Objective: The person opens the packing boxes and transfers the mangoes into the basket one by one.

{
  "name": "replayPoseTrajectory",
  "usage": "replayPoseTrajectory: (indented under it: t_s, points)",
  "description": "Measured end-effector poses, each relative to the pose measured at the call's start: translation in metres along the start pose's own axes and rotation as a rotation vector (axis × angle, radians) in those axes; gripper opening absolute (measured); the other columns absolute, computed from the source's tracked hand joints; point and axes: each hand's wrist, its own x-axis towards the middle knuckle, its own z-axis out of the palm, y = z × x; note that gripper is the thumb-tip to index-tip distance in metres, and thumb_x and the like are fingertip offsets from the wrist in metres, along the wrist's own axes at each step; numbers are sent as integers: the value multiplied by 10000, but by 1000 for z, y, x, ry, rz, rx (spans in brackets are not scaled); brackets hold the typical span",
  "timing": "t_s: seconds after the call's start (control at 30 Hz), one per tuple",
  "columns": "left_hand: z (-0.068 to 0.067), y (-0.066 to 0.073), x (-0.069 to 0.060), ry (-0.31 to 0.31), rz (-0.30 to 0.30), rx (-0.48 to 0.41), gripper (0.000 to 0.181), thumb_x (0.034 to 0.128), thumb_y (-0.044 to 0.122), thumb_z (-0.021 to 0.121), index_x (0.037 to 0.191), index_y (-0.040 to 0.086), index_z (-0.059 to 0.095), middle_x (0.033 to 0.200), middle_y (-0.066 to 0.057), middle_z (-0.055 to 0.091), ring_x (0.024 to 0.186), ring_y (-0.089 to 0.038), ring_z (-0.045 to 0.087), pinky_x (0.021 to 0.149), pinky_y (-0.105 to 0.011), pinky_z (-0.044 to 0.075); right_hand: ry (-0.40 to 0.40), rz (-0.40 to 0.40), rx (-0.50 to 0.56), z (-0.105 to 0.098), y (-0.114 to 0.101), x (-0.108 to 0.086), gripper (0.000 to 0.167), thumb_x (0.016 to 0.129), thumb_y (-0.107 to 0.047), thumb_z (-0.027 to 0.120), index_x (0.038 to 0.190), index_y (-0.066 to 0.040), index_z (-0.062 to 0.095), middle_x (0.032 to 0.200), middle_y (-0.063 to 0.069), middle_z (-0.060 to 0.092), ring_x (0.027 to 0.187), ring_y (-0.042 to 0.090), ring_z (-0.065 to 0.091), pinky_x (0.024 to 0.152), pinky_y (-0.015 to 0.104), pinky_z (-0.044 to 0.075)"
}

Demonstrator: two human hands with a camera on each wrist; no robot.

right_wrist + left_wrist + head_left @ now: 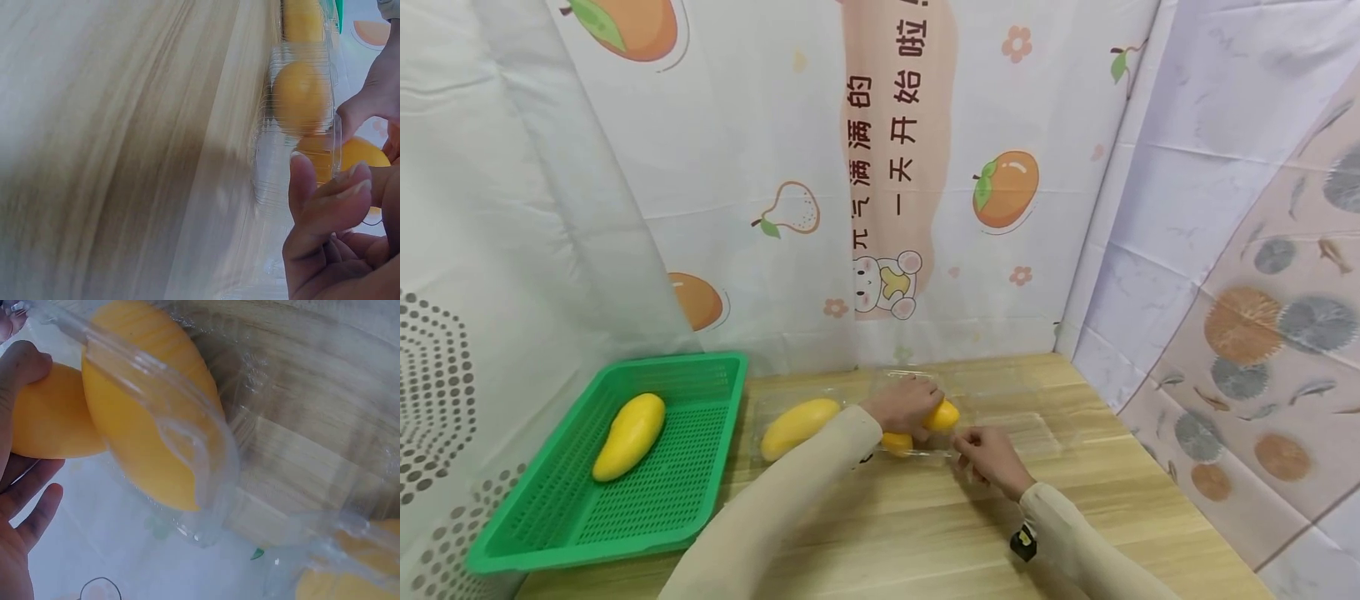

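Note:
My left hand [908, 406] grips a yellow mango [943, 416] over the clear plastic box [936, 452] in the middle of the table. In the left wrist view, the thumb lies on top of that mango [53, 419] and the fingers reach beneath it. Another mango [150, 406] sits inside the box, right beside the held one. At the box's front right corner hovers my right hand [994, 460], its fingers loosely bent and nothing visibly held. The right wrist view puts its fingertips close to the box wall; whether they touch it I cannot tell.
On the left stands a green basket [700, 510] with one mango [631, 437] in it. Another clear box with a mango [797, 427] lies between basket and hands. A further clear container [1030, 433] is at the right. Printed curtains [760, 292] enclose the table.

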Motion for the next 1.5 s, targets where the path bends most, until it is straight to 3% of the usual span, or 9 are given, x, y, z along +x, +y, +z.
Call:
replayPoseTrajectory:
  t_s: [0.23,0.5,0.83,1.07,1.2,1.5]
  points:
    - [-9,-4,-8,44,-12,-13,546,838,480,803,1199,112,624,1109,-12,651,1001,-173,614,984,-352,484,12,-7,-21,1,1,1,254,1054,-194,595,940,-1,716,745,125,700,423,109,419,401,245,366]
    - [-20,-12,-23,127,-22,-97,537,821,419,833,1173,75,619,1073,-28,643,947,-168,601,882,-301,506,19,-1,-23,1,1,-1,285,1053,-236,606,951,9,710,759,130,705,431,121,421,402,245,358]
    - [-28,-30,-49,128,-90,-144,510,823,385,810,1154,54,607,1018,-29,601,928,-187,556,822,-311,488,31,14,-14,1,0,-2,275,1051,-235,609,975,9,709,770,123,707,424,111,418,399,242,342]
    - [-21,-41,-67,152,-111,-148,577,834,402,801,1244,54,593,1088,-41,615,981,-196,555,878,-322,495,28,9,-12,1,0,-2,271,1053,-227,605,957,7,701,751,116,696,429,114,419,403,245,350]
    - [-21,-42,-78,150,-129,-187,618,850,376,810,1313,39,578,1164,-60,622,1028,-202,548,934,-333,489,29,1,-9,2,0,-3,265,1051,-215,605,954,12,702,742,118,696,428,114,413,405,243,350]
    - [-28,-41,-96,171,-131,-165,566,843,375,825,1247,53,594,1130,-45,617,1007,-188,539,917,-316,492,19,-2,10,2,-1,-5,274,1057,-210,595,953,25,688,778,146,695,444,125,426,405,240,351]
